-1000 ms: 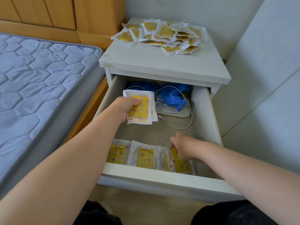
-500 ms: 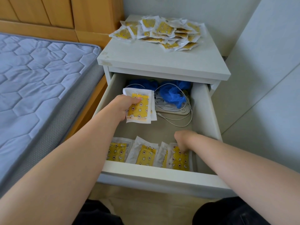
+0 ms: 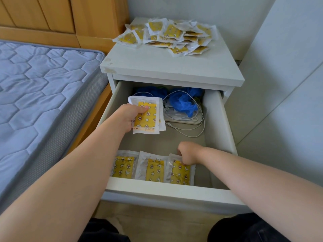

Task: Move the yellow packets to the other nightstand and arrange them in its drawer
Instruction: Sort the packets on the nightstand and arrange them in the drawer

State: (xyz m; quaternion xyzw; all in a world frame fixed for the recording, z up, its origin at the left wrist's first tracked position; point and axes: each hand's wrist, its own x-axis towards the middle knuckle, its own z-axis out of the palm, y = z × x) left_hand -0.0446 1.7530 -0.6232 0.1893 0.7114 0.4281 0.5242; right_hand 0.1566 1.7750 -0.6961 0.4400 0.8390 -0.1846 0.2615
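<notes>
Head view: along the drawer's (image 3: 167, 188) front edge lie three yellow packets; the right hand (image 3: 189, 153) pinches the rightmost packet (image 3: 180, 172). Farther back, the left hand (image 3: 130, 114) grips a small stack of packets (image 3: 148, 117). A loose pile (image 3: 167, 36) covers the nightstand's (image 3: 166, 65) far edge.

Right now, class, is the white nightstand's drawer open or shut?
Open: the white nightstand drawer is pulled out, exposing yellow star-patterned packets along its front.

Packets (image 3: 153, 170) in drawer (image 3: 167, 189) front
</notes>
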